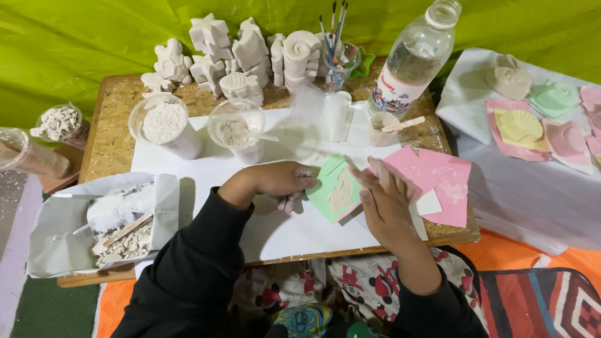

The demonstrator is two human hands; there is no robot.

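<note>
A green square mould (335, 189) with a pale plaster shape in its hollow lies tilted on the white sheet (282, 225). My left hand (283, 182) grips its left edge, fingers curled under it. My right hand (383, 200) rests flat against the mould's right edge, fingers stretched toward its top. Pink moulds (438, 178) lie just right of my right hand, partly under it.
Two cups of white powder (164, 125) (238, 129), a clear plastic bottle (410, 59), a cup with a stick (383, 128), white plaster figures (244, 53) and a glass of brushes (338, 59) stand behind. A paper bag of plaster scraps (119, 225) sits left. More coloured moulds (538, 122) lie right.
</note>
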